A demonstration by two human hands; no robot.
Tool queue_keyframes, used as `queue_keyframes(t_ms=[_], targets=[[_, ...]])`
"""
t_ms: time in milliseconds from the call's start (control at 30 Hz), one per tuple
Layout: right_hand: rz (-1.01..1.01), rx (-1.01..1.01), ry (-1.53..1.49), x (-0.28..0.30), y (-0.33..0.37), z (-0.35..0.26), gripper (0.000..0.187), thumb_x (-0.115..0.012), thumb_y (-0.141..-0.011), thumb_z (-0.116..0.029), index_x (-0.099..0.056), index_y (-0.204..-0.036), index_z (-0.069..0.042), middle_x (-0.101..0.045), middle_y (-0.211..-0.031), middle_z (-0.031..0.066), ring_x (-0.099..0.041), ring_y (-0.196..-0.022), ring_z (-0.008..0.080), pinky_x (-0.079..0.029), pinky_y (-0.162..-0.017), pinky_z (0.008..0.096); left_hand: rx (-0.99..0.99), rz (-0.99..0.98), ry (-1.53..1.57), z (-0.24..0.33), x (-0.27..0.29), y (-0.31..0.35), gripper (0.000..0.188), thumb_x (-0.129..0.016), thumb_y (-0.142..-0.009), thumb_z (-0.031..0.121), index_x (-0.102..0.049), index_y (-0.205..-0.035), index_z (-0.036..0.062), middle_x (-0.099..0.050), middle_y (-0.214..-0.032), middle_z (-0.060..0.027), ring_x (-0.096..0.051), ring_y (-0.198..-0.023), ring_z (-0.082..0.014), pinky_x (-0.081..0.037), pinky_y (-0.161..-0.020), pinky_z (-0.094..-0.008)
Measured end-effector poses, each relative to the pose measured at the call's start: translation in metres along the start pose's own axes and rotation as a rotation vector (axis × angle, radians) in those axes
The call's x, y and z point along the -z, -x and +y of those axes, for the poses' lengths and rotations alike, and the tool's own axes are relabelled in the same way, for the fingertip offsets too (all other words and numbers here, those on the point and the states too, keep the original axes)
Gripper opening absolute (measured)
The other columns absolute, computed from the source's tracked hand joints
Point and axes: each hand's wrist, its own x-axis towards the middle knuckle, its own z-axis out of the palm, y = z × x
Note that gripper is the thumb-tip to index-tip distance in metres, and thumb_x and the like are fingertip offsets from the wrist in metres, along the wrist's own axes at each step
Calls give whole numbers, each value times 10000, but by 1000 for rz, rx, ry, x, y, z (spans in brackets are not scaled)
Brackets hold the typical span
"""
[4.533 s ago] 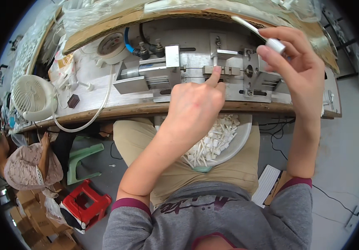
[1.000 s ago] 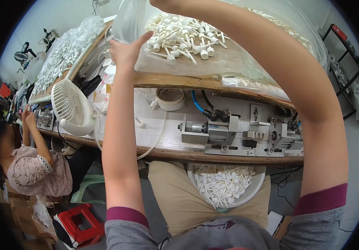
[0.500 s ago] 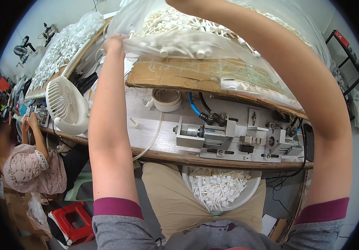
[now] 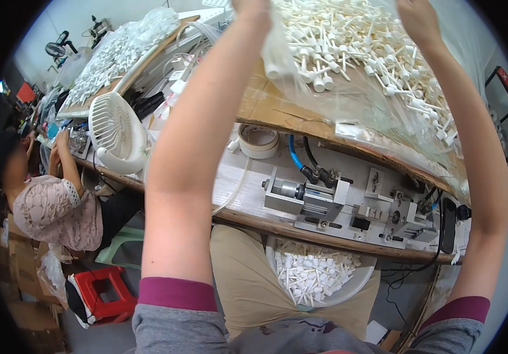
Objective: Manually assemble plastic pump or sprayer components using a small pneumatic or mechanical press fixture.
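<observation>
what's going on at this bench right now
A seated person reaches both bare arms across the bench. The left hand is at the clear plastic sheeting, the right hand farther right; the top edge cuts both off, hiding their grip. White capped sticks lie heaped on cardboard. No hand is on the metal clamping fixture, and a basin of white pieces sits between the person's thighs.

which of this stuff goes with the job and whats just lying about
Part of the job, by the look of it:
left hand and right hand, cut off by the top edge, at the clear plastic sheeting
white mallet-shaped pieces on cardboard
similar pieces in the tub
metal fixture, probably

Just lying about, it seems:
white fan
tape roll
red stool
</observation>
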Motion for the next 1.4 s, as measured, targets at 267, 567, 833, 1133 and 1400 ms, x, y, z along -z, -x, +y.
queue_keyframes(t_ms=[267,567,833,1133,1400], targets=[[-109,14,171,41,48,78,294,-541,-973,-231,-663,-1160,-40,-691,-1059,125,-664,-994,266,-477,-900,326,-91,-280,-593,7,-44,106,235,-597,-781,26,-636,-1009,-21,-689,-958,-292,-658,-966,-463,-513,-876,-498],[-402,133,377,47,41,142,279,-544,-958,-88,-616,-1194,41,-655,-1148,203,-621,-1062,390,-474,-926,402,-196,-522,-820,18,-18,137,224,-571,-800,10,-619,-1019,13,-687,-936,-243,-661,-958,-429,-520,-830,-489],[-394,158,-141,-19,-7,20,233,-576,-960,-194,-586,-996,36,-623,-850,74,-549,-790,187,-453,-767,339,-346,-476,-956,-11,-2,154,166,-630,-781,23,-607,-944,49,-676,-924,-153,-666,-915,-364,-536,-803,-464],[-401,358,322,-195,-50,-24,458,-652,-923,-394,-546,-1223,-66,-607,-1254,134,-589,-1147,336,-460,-965,434,-678,-376,-1066,-32,-16,165,129,-643,-717,81,-602,-835,52,-648,-827,-128,-661,-848,-295,-465,-920,-401],[-260,183,501,-229,14,-109,590,-658,-893,-460,-614,-1270,-8,-659,-1248,185,-635,-1156,312,-473,-1007,379,-589,-396,-1036,-44,0,170,214,-592,-789,104,-668,-971,21,-673,-901,-154,-657,-921,-305,-409,-1057,-473]])
